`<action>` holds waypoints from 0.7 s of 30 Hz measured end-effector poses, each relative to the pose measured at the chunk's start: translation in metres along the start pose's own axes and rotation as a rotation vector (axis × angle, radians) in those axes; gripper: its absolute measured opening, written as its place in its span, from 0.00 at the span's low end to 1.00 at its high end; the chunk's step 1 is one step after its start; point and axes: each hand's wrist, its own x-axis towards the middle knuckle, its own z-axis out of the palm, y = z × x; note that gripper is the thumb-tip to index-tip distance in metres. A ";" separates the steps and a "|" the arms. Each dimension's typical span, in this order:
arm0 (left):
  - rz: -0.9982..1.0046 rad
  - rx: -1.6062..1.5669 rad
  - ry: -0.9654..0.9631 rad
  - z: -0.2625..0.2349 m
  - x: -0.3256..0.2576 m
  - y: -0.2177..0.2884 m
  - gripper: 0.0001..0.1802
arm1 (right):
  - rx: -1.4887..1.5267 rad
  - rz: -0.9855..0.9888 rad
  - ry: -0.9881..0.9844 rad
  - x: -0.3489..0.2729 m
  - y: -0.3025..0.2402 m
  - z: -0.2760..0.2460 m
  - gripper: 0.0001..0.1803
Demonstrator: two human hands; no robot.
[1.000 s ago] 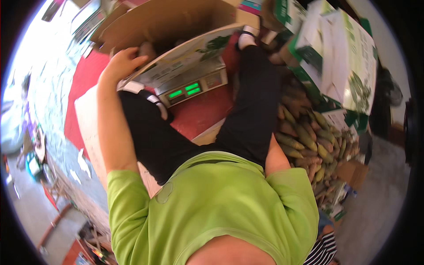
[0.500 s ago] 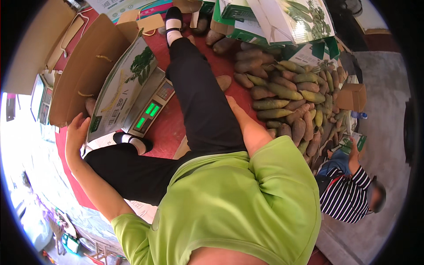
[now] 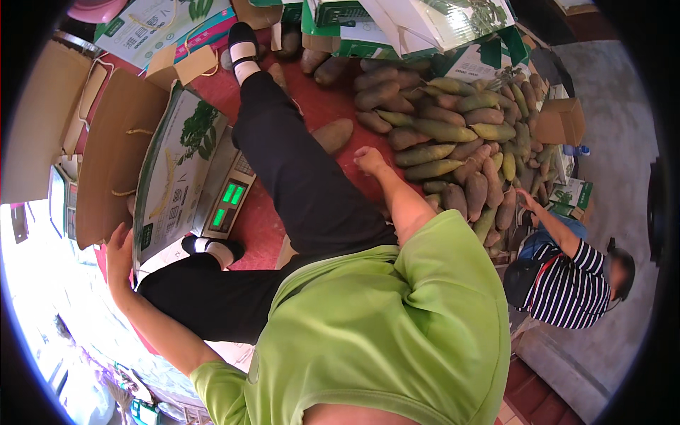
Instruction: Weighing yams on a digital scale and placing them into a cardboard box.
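My left hand (image 3: 119,251) is at the near lower corner of an open carton (image 3: 173,170), its fingers stretched along the edge. The carton is white with a green plant picture outside and plain brown inside. It stands on a weighing scale (image 3: 225,202) with lit green digits. My right hand (image 3: 370,161) is over the red floor with its fingers curled, and I see nothing in it. Close by lies a brown root vegetable (image 3: 333,135). To its right spreads a pile of long brown and green root vegetables (image 3: 453,131).
Between the carton and the pile stretches my black-trousered leg (image 3: 283,149). More printed cartons (image 3: 443,25) stand at the far side. A person in a striped shirt (image 3: 570,283) is beside the pile at right, one hand near the vegetables. A second scale (image 3: 64,202) is at far left.
My right hand has come out from beside my leg over the red floor. My left hand stays by the carton. The view has shifted, and the other person's hand has moved toward the pile.
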 end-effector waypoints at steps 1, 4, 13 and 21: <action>-0.002 0.005 0.000 -0.002 -0.002 -0.002 0.31 | 0.004 0.002 -0.004 -0.001 0.000 -0.002 0.15; -0.020 0.021 0.018 -0.004 -0.003 -0.005 0.31 | 0.045 0.095 0.050 -0.002 0.011 -0.015 0.16; -0.081 -0.056 -0.023 -0.002 -0.002 -0.005 0.33 | 0.050 0.137 0.235 0.004 0.023 -0.049 0.14; -0.143 -0.035 -0.033 -0.007 0.001 -0.016 0.32 | -0.113 0.053 0.379 0.013 -0.026 -0.065 0.32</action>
